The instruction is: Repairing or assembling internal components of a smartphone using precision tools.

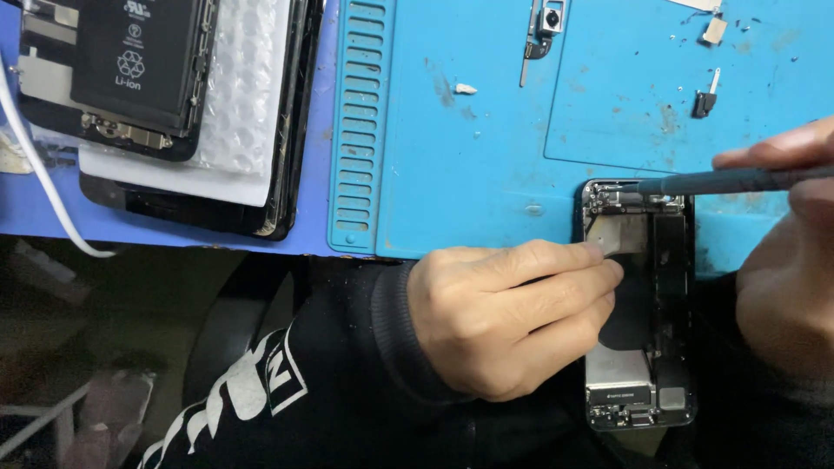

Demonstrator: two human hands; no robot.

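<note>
Working inside an opened phone chassis (641,304) at the near edge of a blue repair mat (486,130).

Left hand (512,317) steadying the chassis, fingers curled against its side; right hand (786,260) gripping a dark screwdriver (721,182), tip touching the chassis's top end. Lying apart: camera module (546,26), battery (139,52), white cable (39,174).

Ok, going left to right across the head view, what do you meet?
White cable → opened phone with black battery → slotted edge of the blue mat → left hand → open phone body → right hand holding a dark screwdriver.
</note>
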